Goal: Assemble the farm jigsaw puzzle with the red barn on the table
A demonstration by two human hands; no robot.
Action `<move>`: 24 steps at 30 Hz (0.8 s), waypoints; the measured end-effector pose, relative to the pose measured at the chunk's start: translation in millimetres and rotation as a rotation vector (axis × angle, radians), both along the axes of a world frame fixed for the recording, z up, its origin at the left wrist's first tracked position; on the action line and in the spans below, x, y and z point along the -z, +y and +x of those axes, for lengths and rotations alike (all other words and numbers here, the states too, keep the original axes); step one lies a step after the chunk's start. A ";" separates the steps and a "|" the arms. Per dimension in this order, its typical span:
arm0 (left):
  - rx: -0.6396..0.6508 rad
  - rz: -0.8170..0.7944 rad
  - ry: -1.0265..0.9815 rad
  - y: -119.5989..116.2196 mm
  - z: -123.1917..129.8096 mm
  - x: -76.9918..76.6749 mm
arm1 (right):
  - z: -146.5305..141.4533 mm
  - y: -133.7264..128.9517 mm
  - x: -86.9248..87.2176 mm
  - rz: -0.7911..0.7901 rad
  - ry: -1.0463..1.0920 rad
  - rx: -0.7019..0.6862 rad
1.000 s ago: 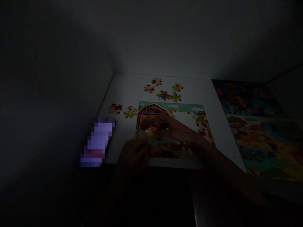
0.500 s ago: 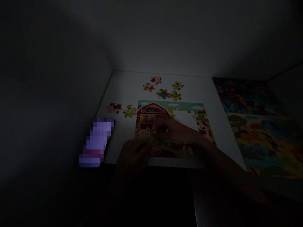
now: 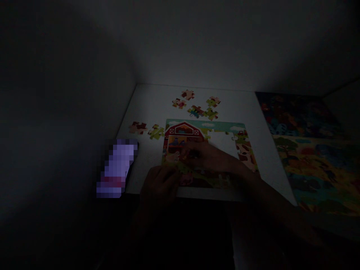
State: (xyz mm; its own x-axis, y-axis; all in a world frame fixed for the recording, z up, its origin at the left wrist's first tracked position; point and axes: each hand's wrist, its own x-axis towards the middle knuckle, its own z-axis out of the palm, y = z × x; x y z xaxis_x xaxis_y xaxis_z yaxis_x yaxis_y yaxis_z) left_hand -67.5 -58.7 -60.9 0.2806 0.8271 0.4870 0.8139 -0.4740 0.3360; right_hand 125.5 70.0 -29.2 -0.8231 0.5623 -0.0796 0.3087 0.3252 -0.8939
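Note:
In dim light, a farm jigsaw puzzle (image 3: 225,125) with a red barn lies partly assembled on a white table, with a white gap right of the barn. My right hand (image 3: 205,154) reaches over the puzzle's middle, fingers bent down onto the area below the barn. Whether a piece is between those fingertips is too dark to see. Curled at the puzzle's lower left edge, my left hand (image 3: 159,183) has its fingers closed and their tips hidden. Left of the puzzle lie a brown-and-pink piece (image 3: 138,128) and a green piece (image 3: 156,132).
Several loose puzzle pieces (image 3: 196,111) lie behind the puzzle. A phone-like lit object (image 3: 119,165), pixelated, is at the table's left edge. On the right are a dark picture puzzle (image 3: 298,114) and an animal-scene puzzle (image 3: 317,172). Walls rise behind and left of the white table (image 3: 157,95).
The whole view has shifted slightly, so everything sits a little farther right. Both hands stay nearly in place on the puzzle, the right fingers moving only slightly.

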 end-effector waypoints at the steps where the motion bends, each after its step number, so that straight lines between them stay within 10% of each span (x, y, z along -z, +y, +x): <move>1: -0.005 0.002 -0.003 -0.1 0.3 0.0 | -0.4 0.1 0.3 0.022 0.005 0.001; 24: -0.061 -0.002 0.042 -0.6 3.1 3.2 | -4.6 -8.6 1.8 0.331 -0.156 0.012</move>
State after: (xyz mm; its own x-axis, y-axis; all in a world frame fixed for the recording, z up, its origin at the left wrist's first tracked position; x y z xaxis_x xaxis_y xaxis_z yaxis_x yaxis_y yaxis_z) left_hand -64.4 -59.3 -64.1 0.2499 0.8441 0.4745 0.8544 -0.4228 0.3021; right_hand 121.0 61.3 -31.1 -0.8085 0.5882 -0.0158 0.4387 0.5847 -0.6824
